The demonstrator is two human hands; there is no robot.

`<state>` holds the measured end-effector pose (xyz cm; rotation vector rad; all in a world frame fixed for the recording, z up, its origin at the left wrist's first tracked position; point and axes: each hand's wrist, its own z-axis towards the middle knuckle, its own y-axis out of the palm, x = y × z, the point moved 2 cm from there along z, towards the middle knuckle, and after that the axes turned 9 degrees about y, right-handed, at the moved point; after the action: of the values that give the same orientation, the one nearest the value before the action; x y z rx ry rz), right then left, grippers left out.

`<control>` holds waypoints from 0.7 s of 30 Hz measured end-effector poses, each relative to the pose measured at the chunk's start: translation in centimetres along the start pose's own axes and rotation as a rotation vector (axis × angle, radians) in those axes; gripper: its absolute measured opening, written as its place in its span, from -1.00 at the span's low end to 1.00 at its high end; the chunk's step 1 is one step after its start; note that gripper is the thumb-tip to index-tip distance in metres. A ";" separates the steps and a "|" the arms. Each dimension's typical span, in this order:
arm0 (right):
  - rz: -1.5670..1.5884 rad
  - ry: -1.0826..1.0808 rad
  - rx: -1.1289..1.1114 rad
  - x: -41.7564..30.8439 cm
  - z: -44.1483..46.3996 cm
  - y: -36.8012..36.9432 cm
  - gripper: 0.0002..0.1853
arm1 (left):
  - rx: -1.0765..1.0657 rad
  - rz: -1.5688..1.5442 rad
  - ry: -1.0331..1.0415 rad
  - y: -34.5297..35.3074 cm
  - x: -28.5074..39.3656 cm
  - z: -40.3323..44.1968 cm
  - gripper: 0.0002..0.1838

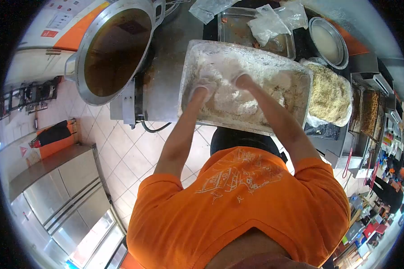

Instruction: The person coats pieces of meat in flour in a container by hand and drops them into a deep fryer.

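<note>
A large rectangular tub [307, 105] holds white flour [238, 101], heaped in the middle and browner toward the right end. My left hand [204, 84] is in the flour near the tub's left side, coated white or in a pale glove. Close to it, my right hand [239, 77] reaches into the flour toward the far side, just as whitened. The fingers of both hands blend into the flour and blur, so whether they grip anything does not show.
At left stands a big two-handled pot [116, 54] of dark brown liquid. Behind the tub is a metal tray [235, 31] with plastic bags [269, 24]. To the right are a bowl of pale liquid [326, 45] and a container of yellowish crumbs [331, 94].
</note>
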<state>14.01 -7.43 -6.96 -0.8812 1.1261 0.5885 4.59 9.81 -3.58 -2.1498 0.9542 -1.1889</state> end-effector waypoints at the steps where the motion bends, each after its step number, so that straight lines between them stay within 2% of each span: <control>1: -0.465 0.204 -0.005 0.5 1.0 2.5 -0.77 | 0.045 -0.169 -0.004 0.9 0.6 -0.1 -0.57; 2: -0.930 0.412 -0.005 1.7 1.3 4.1 -0.81 | 0.088 -0.337 -0.004 1.5 0.5 0.1 -0.58; 3: -1.070 0.239 -0.257 3.0 2.2 4.7 -0.80 | -0.067 -0.401 0.164 1.8 0.1 1.9 -0.51; 4: -1.072 0.243 -0.256 4.3 1.6 4.1 -0.80 | -0.070 -0.402 0.168 2.5 -0.9 2.9 -0.51; 5: -0.865 0.348 -0.309 2.7 1.0 2.8 -0.79 | -0.087 -0.263 0.116 1.4 0.0 1.8 -0.53; 6: -0.655 0.445 -0.359 -0.1 0.9 1.4 -0.77 | -0.102 -0.124 0.062 0.9 0.3 0.9 -0.55; 7: -0.784 0.589 -0.460 -7.0 1.5 -0.2 -0.72 | -0.105 -0.129 0.056 1.8 -0.3 0.7 -0.55; 9: -0.805 0.561 -0.535 -0.2 -1.5 1.3 -0.69 | -0.246 -0.593 -0.161 5.0 -2.0 -0.2 -0.82; 10: -0.839 0.528 -0.586 3.2 -2.5 2.2 -0.66 | -0.277 -0.727 -0.189 6.4 -2.3 -0.1 -0.83; 11: -0.756 0.626 -0.465 4.1 -3.4 3.3 -0.59 | -0.280 -0.853 -0.196 7.6 -2.3 0.1 -0.83; 12: -0.567 0.575 -0.389 8.1 -4.3 4.1 -0.60 | -0.274 -0.991 -0.219 8.1 -1.9 0.1 -0.83; 14: -0.134 0.947 -0.197 4.7 -4.0 4.1 -0.64 | -0.251 -1.233 -0.241 8.3 -0.8 0.4 -0.84; 15: -0.134 0.949 -0.194 4.2 -4.1 4.2 -0.64 | -0.241 -1.324 -0.239 7.9 -0.2 0.3 -0.84; 16: 0.063 1.010 -0.077 3.9 -3.9 4.2 -0.68 | -0.222 -1.401 -0.231 7.4 0.3 0.4 -0.83; 17: 0.264 1.063 0.040 3.7 -3.9 4.2 -0.71 | -0.210 -1.443 -0.220 6.9 0.7 0.3 -0.83; 18: 0.268 1.062 0.042 3.3 -3.9 4.1 -0.71 | -0.197 -1.468 -0.210 6.4 1.0 0.0 -0.82; 19: 0.467 1.034 0.065 2.9 -4.1 4.0 -0.70 | -0.200 -1.464 -0.213 5.9 1.1 -0.3 -0.82; 20: 0.664 0.999 0.088 2.2 -4.1 3.8 -0.69 | -0.228 -1.354 -0.165 5.1 1.4 -0.4 -0.83; 21: 0.663 0.998 0.089 1.6 -4.0 3.4 -0.69 | -0.253 -1.246 -0.114 4.5 1.7 -0.3 -0.81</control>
<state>9.76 -9.00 -10.13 -0.7077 2.3824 0.6263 3.42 5.63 -5.71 -3.0511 -0.4777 -1.4151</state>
